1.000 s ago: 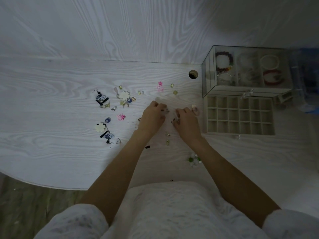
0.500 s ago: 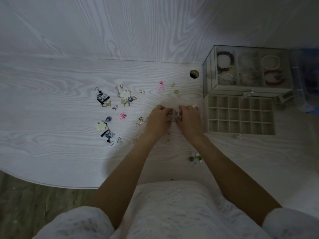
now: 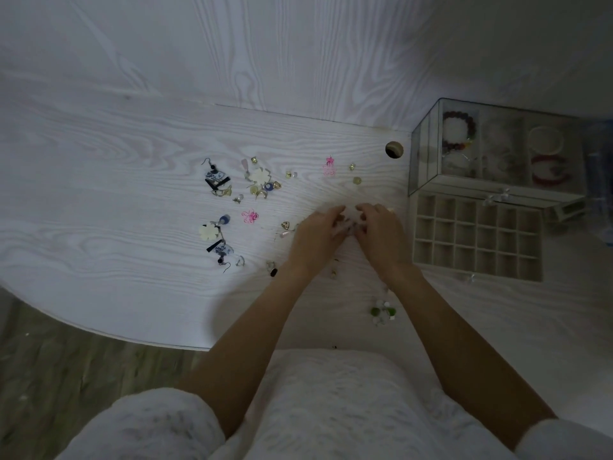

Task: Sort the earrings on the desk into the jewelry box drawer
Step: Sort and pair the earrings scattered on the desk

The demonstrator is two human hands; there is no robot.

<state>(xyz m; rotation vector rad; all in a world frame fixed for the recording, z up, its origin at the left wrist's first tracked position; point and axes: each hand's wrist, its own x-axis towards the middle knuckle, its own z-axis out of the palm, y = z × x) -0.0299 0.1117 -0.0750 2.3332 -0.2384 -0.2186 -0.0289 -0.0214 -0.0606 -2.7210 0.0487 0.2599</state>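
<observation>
Several earrings lie scattered on the white desk: a blue-and-black drop earring point(image 3: 216, 178), a cream flower earring point(image 3: 209, 231), a pink wire flower point(image 3: 249, 216) and another pink one point(image 3: 329, 166). My left hand point(image 3: 316, 239) and my right hand point(image 3: 381, 235) meet fingertip to fingertip over the desk, left of the drawer, pinching small pale earrings between them; what exactly each holds is hidden by the fingers. The pulled-out jewelry box drawer point(image 3: 477, 239) has a grid of small compartments that look bare.
The glass jewelry box point(image 3: 428, 154) behind the drawer holds bracelets. A cable hole point(image 3: 394, 149) sits in the desk left of it. A green-and-white earring point(image 3: 383, 312) lies near my right forearm. The curved desk edge point(image 3: 109, 333) runs at lower left.
My two hands have come together from slightly apart and shifted a little right toward the drawer, closing on small earrings between the fingertips.
</observation>
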